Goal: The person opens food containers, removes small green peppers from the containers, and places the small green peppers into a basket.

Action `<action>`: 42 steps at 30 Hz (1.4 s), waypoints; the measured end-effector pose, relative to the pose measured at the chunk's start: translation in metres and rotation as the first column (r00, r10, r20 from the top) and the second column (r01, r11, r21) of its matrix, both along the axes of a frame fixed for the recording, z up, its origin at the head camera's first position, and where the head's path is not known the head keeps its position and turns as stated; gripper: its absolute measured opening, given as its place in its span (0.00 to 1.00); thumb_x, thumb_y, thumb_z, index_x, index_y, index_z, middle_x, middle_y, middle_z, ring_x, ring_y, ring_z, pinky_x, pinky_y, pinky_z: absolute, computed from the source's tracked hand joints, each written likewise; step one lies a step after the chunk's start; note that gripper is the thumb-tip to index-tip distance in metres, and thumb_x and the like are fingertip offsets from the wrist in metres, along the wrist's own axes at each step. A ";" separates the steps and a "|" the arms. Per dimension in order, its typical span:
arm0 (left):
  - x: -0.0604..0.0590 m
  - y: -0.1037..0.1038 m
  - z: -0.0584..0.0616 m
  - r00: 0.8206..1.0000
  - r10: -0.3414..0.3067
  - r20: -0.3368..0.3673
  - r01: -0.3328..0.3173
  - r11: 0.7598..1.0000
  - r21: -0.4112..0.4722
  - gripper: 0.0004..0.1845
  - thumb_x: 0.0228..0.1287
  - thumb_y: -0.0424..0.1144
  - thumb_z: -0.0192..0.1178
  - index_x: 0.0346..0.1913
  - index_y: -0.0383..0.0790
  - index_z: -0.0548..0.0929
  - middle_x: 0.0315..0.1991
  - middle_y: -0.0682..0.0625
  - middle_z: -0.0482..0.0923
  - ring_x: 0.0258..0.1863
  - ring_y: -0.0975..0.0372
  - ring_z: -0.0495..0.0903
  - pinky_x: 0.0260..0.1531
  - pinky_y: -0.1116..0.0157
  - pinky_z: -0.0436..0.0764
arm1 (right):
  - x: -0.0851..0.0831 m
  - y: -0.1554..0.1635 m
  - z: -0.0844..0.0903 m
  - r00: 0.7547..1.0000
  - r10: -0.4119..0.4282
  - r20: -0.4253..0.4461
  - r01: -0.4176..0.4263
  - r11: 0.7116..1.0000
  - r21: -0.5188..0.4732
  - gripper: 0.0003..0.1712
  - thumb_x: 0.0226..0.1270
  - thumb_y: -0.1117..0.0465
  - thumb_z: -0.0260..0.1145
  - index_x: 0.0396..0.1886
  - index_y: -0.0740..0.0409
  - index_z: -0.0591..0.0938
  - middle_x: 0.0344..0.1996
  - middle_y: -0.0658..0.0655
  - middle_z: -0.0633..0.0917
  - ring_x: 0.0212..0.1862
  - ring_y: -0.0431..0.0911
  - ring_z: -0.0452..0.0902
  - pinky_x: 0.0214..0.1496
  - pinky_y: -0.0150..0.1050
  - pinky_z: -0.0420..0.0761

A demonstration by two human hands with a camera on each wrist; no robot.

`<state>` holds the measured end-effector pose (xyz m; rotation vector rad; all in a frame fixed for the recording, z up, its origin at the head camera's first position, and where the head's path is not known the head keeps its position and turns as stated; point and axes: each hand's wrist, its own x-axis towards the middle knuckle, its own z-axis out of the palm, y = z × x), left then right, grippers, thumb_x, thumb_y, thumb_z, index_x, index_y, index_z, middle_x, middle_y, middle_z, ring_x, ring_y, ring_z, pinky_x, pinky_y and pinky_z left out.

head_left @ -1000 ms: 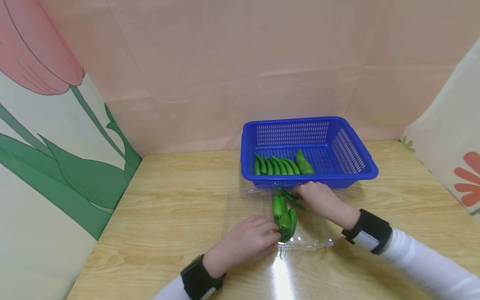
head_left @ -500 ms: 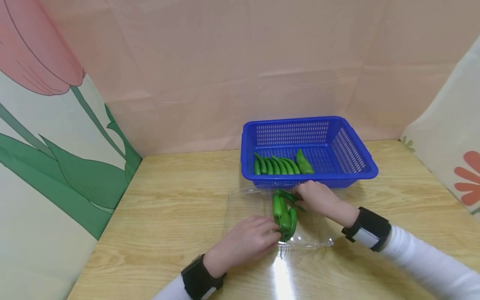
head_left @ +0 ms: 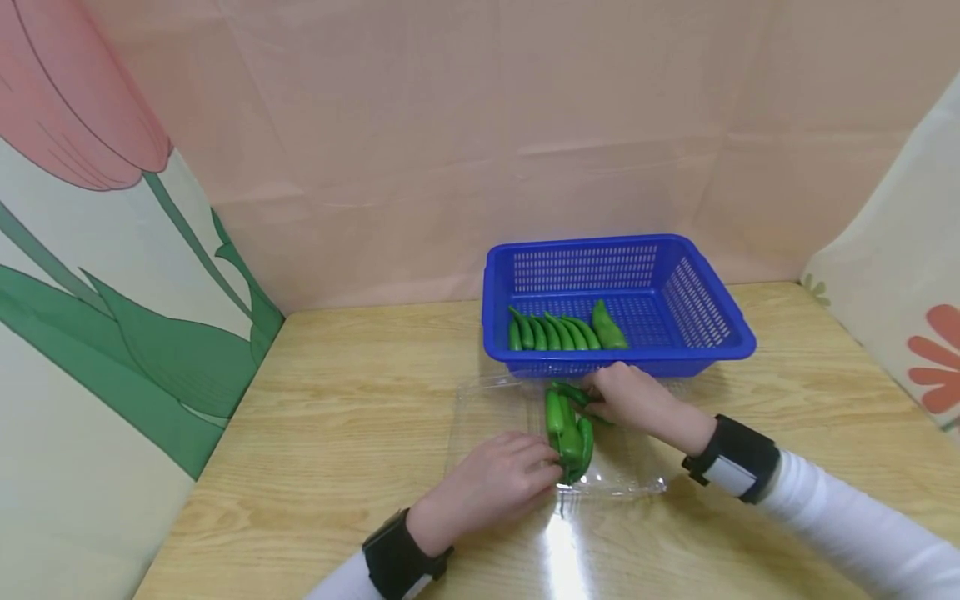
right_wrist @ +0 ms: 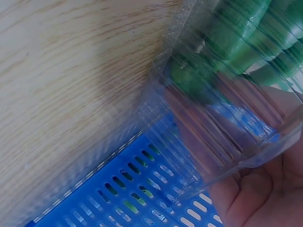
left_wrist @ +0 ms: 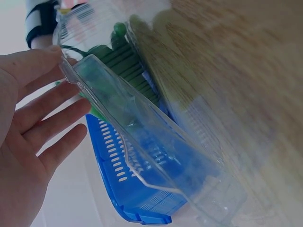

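Note:
A clear plastic clamshell box [head_left: 495,408] lies on the table with several green peppers [head_left: 572,442] inside. My right hand [head_left: 633,400] reaches into its far right part and pinches a slim dark green chili pepper [head_left: 570,392] beside the others. Through the ribbed box wall [right_wrist: 208,142], the right wrist view shows those fingers near the peppers. At the box's near side rests my left hand [head_left: 502,475], its fingertips over the near ends of the peppers. The left wrist view shows its fingers [left_wrist: 61,118] fairly straight, with thumb and forefinger at the box rim [left_wrist: 83,90].
Directly behind the box stands a blue plastic basket [head_left: 675,354]. Several slim green chilies [head_left: 551,333] lie in a row in it, next to a broader green pepper [head_left: 607,327]. A pink cloth backdrop [head_left: 375,167] rises behind the wooden table [head_left: 360,400].
My right hand has shifted the chili pepper slightly left and down, laying it closer against the other peppers in the box. The left hand stays in place.

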<state>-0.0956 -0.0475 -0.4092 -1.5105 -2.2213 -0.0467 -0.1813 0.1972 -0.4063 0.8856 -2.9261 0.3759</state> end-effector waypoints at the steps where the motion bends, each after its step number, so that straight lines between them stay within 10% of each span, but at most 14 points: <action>1: 0.000 0.000 0.000 1.000 0.000 0.002 0.000 1.000 0.000 0.10 0.65 0.45 0.58 0.46 0.50 0.84 0.47 0.56 0.82 0.52 0.65 0.78 0.59 0.68 0.74 | 0.000 0.000 0.000 1.000 0.002 0.005 -0.002 1.000 -0.009 0.11 0.48 0.60 0.76 0.19 0.50 0.79 0.16 0.42 0.74 0.21 0.37 0.68 0.19 0.32 0.71; 25: 0.000 0.000 -0.001 1.000 0.000 0.006 0.000 1.000 -0.006 0.10 0.65 0.45 0.57 0.46 0.50 0.84 0.48 0.57 0.82 0.52 0.65 0.78 0.59 0.68 0.74 | 0.001 0.000 -0.001 0.999 0.037 -0.029 -0.039 0.996 -0.079 0.06 0.49 0.66 0.72 0.20 0.53 0.82 0.17 0.45 0.81 0.23 0.36 0.74 0.23 0.32 0.76; 42: 0.001 0.000 0.000 1.000 0.003 0.013 -0.004 1.000 0.020 0.10 0.65 0.44 0.58 0.45 0.49 0.84 0.47 0.56 0.82 0.51 0.65 0.78 0.59 0.68 0.74 | 0.023 -0.004 0.049 0.998 0.065 -0.021 -0.067 0.991 -0.119 0.05 0.53 0.64 0.72 0.26 0.55 0.82 0.22 0.47 0.83 0.26 0.37 0.80 0.26 0.29 0.80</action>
